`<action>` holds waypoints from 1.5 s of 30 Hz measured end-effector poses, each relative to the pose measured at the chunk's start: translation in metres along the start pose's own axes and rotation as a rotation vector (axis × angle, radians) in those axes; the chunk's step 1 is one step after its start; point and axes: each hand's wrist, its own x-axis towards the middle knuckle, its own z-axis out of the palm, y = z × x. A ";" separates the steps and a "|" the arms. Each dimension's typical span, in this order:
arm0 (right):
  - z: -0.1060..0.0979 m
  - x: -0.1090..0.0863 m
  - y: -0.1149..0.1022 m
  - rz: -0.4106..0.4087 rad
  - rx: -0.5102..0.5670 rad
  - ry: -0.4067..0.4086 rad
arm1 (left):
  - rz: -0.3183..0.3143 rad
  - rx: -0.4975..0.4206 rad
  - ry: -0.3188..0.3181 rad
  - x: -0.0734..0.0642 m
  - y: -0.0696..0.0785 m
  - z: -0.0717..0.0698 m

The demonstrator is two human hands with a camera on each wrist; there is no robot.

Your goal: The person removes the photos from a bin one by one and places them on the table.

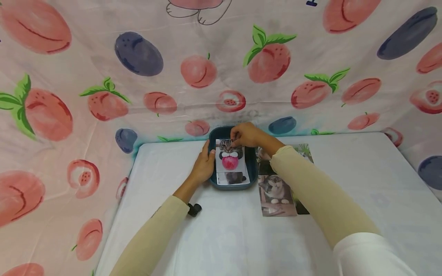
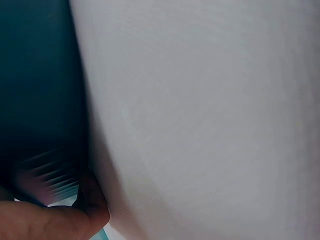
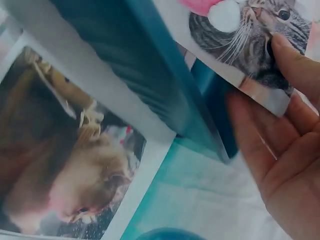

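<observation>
A teal rectangular plastic basket (image 1: 252, 168) stands on the white table, near its back edge. My left hand (image 1: 202, 165) grips the basket's left side, the thumb by the rim; in the left wrist view that hand (image 2: 60, 217) shows only partly beside the ribbed wall. Between thumb and fingers, my right hand (image 1: 248, 134) pinches the far end of a photo of a tabby cat with a pink ball (image 1: 230, 161), inside the basket's outline. The right wrist view shows the thumb on the cat photo (image 3: 245, 55) and fingers beneath. Another picture (image 1: 232, 178) lies under its near end.
Several cat photos lie to the basket's right, among them a grey-and-white cat photo (image 1: 276, 195), partly under my right forearm. Another animal photo (image 3: 75, 165) shows close beside the basket wall. Behind the table (image 1: 221, 234) hangs a peach-print cloth (image 1: 200, 34).
</observation>
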 end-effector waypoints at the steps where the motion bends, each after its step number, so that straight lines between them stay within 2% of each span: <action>1: -0.002 -0.002 0.002 -0.001 0.013 0.014 | 0.000 -0.001 0.002 0.000 0.000 0.000; 5: -0.013 -0.014 0.008 0.000 0.101 0.055 | 0.005 -0.004 0.009 -0.001 0.000 0.000; 11: -0.044 -0.053 0.021 0.044 0.268 0.152 | 0.003 0.005 0.002 -0.001 -0.003 0.001; 13: -0.056 -0.071 0.029 0.079 0.301 0.190 | 0.006 0.003 0.000 -0.001 -0.003 0.001; 16: -0.072 -0.103 0.044 0.119 0.280 0.230 | 0.005 0.008 -0.001 -0.001 -0.001 -0.001; 22: -0.088 -0.172 0.089 0.251 0.237 0.211 | -0.021 0.018 -0.006 -0.001 0.001 -0.002; 26: -0.087 -0.213 0.124 0.334 0.198 0.169 | -0.030 0.013 -0.010 -0.001 0.000 -0.002; 30: -0.081 -0.248 0.157 0.360 0.146 0.149 | -0.027 0.012 -0.014 0.000 -0.002 0.000; 33: -0.074 -0.267 0.179 0.366 0.150 0.134 | -0.032 0.010 -0.013 0.000 -0.002 0.000; 39: -0.055 -0.290 0.215 0.412 0.228 0.081 | -0.030 0.005 -0.012 0.000 -0.001 0.000; 45: -0.029 -0.293 0.233 0.427 0.256 0.074 | -0.028 0.006 -0.011 -0.001 0.000 0.001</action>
